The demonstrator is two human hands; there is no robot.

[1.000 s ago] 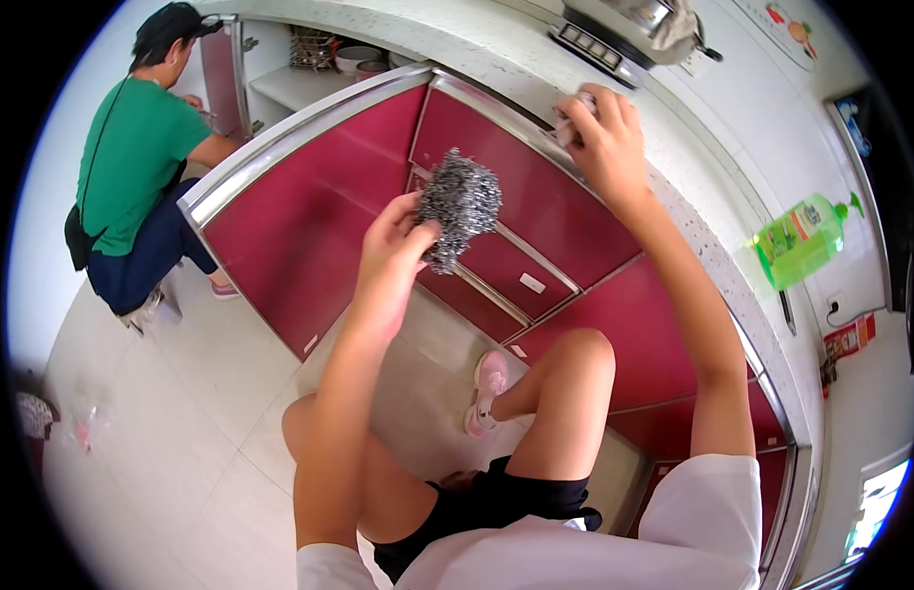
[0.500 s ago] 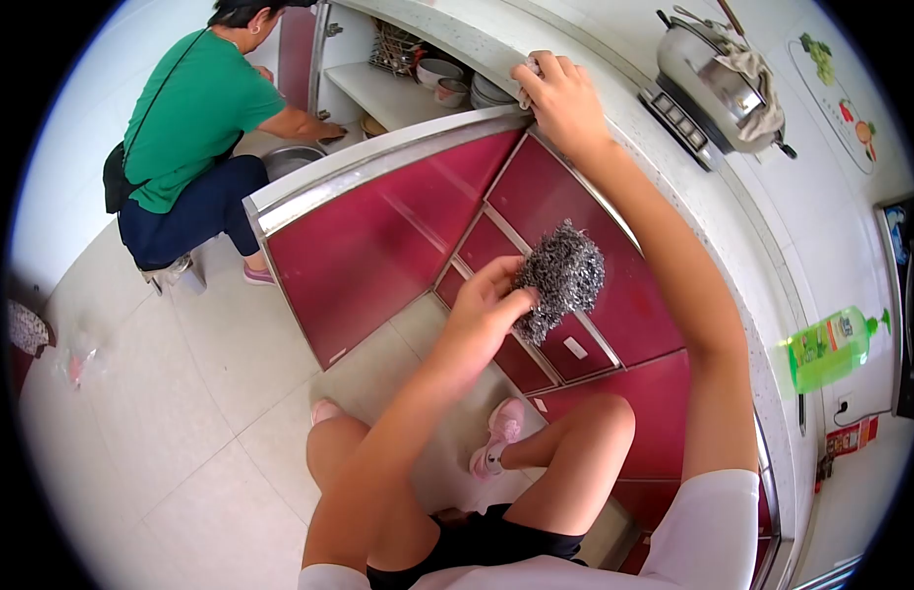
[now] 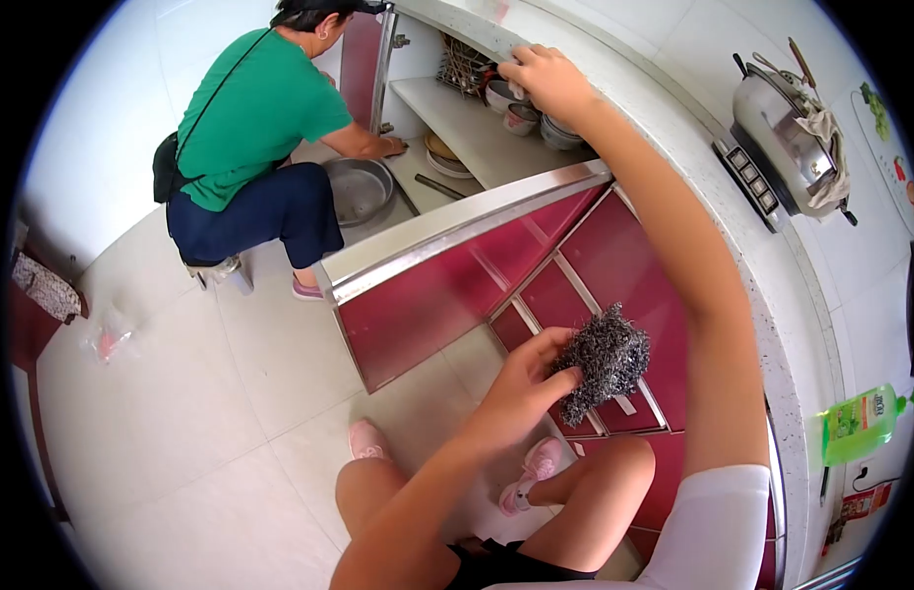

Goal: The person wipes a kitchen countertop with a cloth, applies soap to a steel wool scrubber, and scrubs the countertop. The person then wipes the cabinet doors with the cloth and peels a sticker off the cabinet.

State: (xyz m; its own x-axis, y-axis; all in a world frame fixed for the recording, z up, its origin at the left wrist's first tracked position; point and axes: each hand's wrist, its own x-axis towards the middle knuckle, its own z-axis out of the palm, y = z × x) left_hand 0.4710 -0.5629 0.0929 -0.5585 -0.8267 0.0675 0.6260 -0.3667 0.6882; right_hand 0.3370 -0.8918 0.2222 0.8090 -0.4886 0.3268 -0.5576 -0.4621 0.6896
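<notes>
We have drawers (image 3: 548, 298) behind the scrubber (image 3: 607, 364), bowls (image 3: 521, 119) on the cabinet shelf (image 3: 459, 120), a cooker (image 3: 778, 133) on the right-hand counter (image 3: 787, 315).

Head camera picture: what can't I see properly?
Head view: the pale thing, mostly covered by the right hand.
Head view: part of the left hand, hidden behind the scrubber.
Head view: part of the cap, cut off by the top edge.
Head view: small print on the bottle, too blurred.

My right hand (image 3: 548, 84) hides most of the pale wad (image 3: 517, 90) under it. Some fingertips of my left hand (image 3: 519, 391) disappear behind the metal scourer (image 3: 607, 364). The top edge crops the co-worker's (image 3: 255, 118) cap (image 3: 329, 6). The green bottle's (image 3: 858, 425) small print escapes me.
</notes>
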